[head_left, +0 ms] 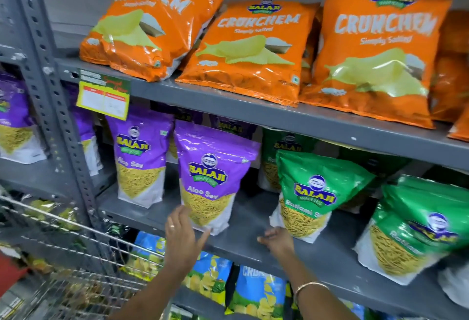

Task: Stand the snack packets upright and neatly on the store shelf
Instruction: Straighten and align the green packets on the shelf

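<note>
On the middle grey metal shelf (243, 220), a purple-and-white Aloo Sev pouch with a clear window of yellow strands (212, 180) stands upright near the front edge, leaning a little to the right. The left hand (181, 237) is spread open with fingers loosely fanned, its fingertips at the pouch's lower left corner and its thumb below the base; it grips nothing, and whether it actually touches the pouch cannot be told. The right hand (276, 239) lies on the front edge of the same shelf, fingers curled down and holding nothing, just beside the bottom left corner of a green-and-white Ratlami Sev pouch (311, 198) that stands upright but tilted. A bare stretch of shelf separates the two pouches. A second purple Aloo Sev pouch (139, 159) stands upright further left and further back, below a yellow price tag (102, 100) hanging from the upper shelf's edge. Another green pouch (416, 233) leans at the right end. On the shelf above, orange Crunchem crisp bags (248, 48) lie tilted back. A wire basket (76, 256) stands at the lower left beside the perforated grey upright (50, 86).
</note>
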`<state>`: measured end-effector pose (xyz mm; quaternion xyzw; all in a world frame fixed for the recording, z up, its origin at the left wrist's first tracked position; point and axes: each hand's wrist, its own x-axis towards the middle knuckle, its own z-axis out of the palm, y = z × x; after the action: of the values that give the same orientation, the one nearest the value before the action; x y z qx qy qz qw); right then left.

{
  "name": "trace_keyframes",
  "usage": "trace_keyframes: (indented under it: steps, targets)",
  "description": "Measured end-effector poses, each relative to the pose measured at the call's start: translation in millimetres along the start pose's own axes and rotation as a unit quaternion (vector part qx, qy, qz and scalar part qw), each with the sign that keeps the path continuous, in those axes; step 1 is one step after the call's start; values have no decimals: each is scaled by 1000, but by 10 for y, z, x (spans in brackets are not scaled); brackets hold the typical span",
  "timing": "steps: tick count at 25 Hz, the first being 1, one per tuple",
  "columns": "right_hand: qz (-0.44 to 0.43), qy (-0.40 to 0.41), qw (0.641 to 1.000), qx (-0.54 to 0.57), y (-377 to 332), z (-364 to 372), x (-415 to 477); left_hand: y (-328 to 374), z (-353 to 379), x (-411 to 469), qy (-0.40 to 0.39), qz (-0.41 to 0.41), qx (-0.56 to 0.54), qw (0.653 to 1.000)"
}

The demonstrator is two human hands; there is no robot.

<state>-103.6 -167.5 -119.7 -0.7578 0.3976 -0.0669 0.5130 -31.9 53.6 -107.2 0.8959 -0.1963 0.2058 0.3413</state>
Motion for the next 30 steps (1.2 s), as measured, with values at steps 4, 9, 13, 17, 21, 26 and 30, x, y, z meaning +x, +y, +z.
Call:
trace_keyframes:
  steps: [4, 9, 13, 17, 21, 26, 30]
  targets:
    - [99, 100, 989, -42, 552, -915, 176, 969, 501, -144, -99, 129, -112, 980]
    - [-81, -14, 997, 3, 357, -1605, 345, 1672, 1028, 406, -363, -78, -294, 881]
    - [-157, -184, 967, 82, 165, -1606, 378, 1698, 1041, 409, -363, -116, -314, 869]
    - [-148, -161, 974, 58, 223, -1419, 197, 1555, 799, 226, -328, -160, -265, 893]
    - [-158, -231, 951, 133, -121, -1452, -219, 1481, 513, 113, -321, -178, -201, 908]
    - [-302, -38, 953, 1, -1212, -1955, -516, 1493, 439, 164, -331, -161, -193, 909]
    - [-345, 38, 900, -263, -1462, -2010, -707, 1476, 443, 123, -328, -154, -237, 901]
